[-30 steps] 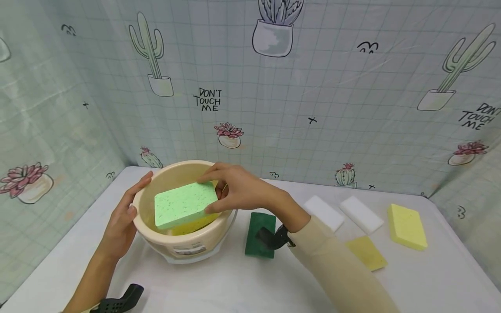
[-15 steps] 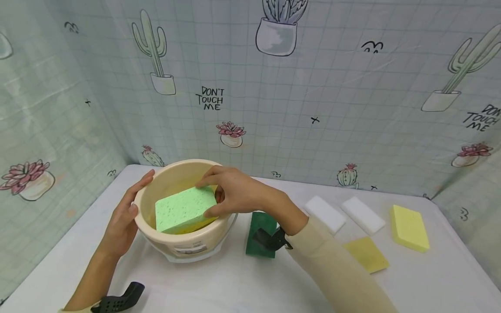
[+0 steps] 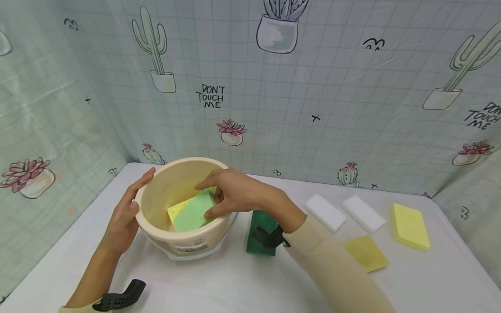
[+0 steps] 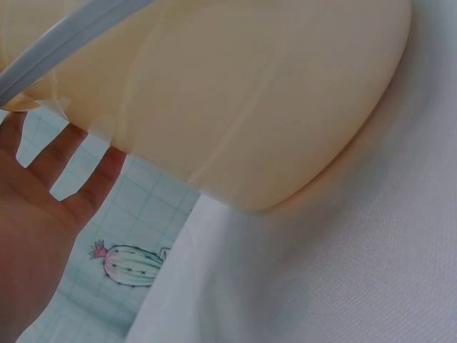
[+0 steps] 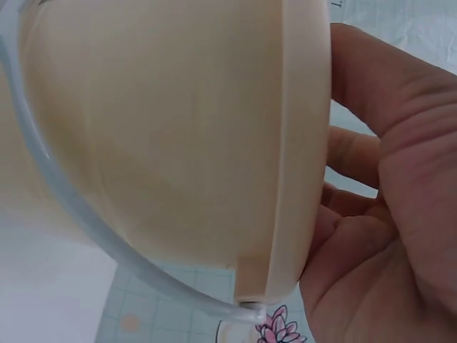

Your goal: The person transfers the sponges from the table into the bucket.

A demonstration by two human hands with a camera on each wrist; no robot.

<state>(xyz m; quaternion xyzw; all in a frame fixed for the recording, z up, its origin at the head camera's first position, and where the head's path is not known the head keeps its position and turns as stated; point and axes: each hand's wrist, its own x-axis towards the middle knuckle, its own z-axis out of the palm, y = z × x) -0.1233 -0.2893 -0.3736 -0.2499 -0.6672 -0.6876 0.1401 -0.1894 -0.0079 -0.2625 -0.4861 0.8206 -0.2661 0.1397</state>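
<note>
A person stands at a white table [image 3: 242,278] and works with both hands at a cream plastic bucket [image 3: 184,243], which stands on the left half of the table. The right hand [image 3: 235,193] reaches over the rim from the right side and pinches a green sponge [image 3: 193,213] between the thumb below and the fingers above. The sponge is inside the bucket, tilted, with its lower end deep in the bucket and its upper end at the hand. Under it a yellow sponge [image 3: 177,208] shows at the left edge; the two touch each other. The left hand [image 3: 125,215] lies flat against the outer wall of the bucket on its left side, the fingers straight and a little spread, the thumb on the rim. In the left wrist view the fingers [image 4: 43,161] press on the cream wall, and a pale handle [image 4: 64,46] of the bucket crosses the top. In the right wrist view the palm is just beside the rim of the bucket [image 5: 300,143].

To the right of the bucket, near it, a dark green sponge [image 3: 260,230] lies on the table, partly hidden by the right wrist. Farther right lie two white sponges [image 3: 325,213] [image 3: 363,214], a flat yellow sponge [image 3: 365,253] in front of them, and a thick yellow sponge [image 3: 409,226] at the far right. Behind the table hangs a curtain [image 3: 313,87] with drawn cactus plants
</note>
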